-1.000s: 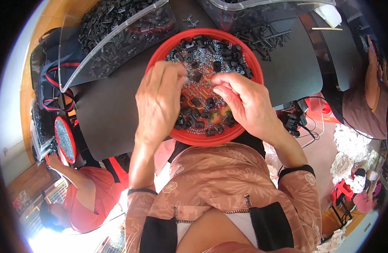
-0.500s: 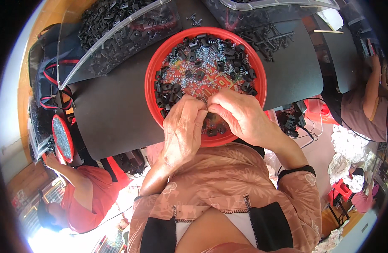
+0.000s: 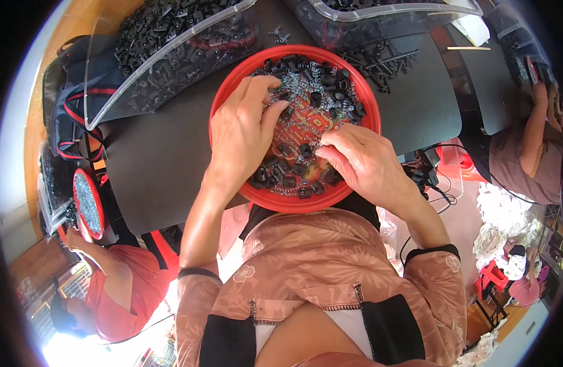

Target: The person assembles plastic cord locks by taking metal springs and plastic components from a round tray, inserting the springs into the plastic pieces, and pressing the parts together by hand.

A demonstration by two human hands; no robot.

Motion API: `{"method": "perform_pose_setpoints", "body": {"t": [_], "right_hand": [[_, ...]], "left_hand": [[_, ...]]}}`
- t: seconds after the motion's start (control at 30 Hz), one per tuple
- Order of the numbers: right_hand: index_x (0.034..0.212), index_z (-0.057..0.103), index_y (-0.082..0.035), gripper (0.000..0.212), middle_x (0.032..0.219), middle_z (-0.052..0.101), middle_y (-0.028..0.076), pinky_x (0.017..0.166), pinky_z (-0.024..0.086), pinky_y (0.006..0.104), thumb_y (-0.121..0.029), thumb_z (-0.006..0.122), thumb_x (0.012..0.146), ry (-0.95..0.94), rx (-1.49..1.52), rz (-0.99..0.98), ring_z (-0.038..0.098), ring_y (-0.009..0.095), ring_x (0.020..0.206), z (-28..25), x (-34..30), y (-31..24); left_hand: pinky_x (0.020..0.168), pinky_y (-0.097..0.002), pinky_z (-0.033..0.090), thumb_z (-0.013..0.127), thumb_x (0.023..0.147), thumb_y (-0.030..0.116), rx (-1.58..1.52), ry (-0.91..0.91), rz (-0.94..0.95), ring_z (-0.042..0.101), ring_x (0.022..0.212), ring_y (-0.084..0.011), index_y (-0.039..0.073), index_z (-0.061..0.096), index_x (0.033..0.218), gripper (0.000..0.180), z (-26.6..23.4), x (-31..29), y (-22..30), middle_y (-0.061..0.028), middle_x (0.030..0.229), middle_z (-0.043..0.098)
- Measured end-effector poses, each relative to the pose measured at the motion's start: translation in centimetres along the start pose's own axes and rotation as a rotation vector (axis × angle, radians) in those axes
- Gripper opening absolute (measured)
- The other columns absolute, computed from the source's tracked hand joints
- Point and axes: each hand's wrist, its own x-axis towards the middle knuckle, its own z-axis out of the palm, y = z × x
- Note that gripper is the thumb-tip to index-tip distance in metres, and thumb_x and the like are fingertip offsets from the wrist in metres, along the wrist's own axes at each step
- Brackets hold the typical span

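Note:
A round red tray lies before me, holding many small metal coil springs and small black plastic parts. My left hand is over its left side, thumb and forefinger apart above black parts and springs. Its other fingers are partly hidden behind the hand. Over the right side of the tray, my right hand is closed in a pinch. Whatever sits between those fingertips is too small to make out. Black parts cluster near the tray's lower rim and along its far rim.
Clear plastic bins stand beyond the tray: the left bin is full of black parts. Black rod-like pieces lie on the dark table right of the tray. Co-workers sit at left and right; another red tray of springs is beside the left one.
My hands were together over the tray's near half and have parted. The left went up and left, its fingers opening; the right moved slightly right, still pinched. More black parts show near the lower rim.

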Motion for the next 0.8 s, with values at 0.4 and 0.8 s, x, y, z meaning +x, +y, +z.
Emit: {"method": "perform_pose_setpoints", "body": {"t": [0.4,0.8], "right_hand": [[0.097,0.048,-0.003,0.009,0.077,0.058,0.018,0.059,0.046,0.0447,-0.008,0.054,0.096,0.043,0.116,0.024,0.059,0.039,0.068,-0.2,4.7,0.5],[0.097,0.048,-0.003,0.009,0.073,0.057,0.019,0.060,0.045,0.0432,-0.006,0.056,0.095,-0.137,0.058,-0.035,0.059,0.039,0.067,1.0,8.8,-0.4]], "left_hand": [[0.072,-0.0333,0.052,0.065,0.086,0.002,-0.227,-0.079,0.008,0.066,0.078,-0.0275,0.000,0.060,0.108,0.023,-1.4,0.7,-0.6,-0.0142,0.092,0.067],[0.071,-0.0249,0.051,0.071,0.084,0.000,-0.535,-0.029,-0.093,0.061,0.075,-0.0090,0.000,0.066,0.102,0.020,-2.4,0.0,-3.1,-0.0038,0.087,0.068]]}}
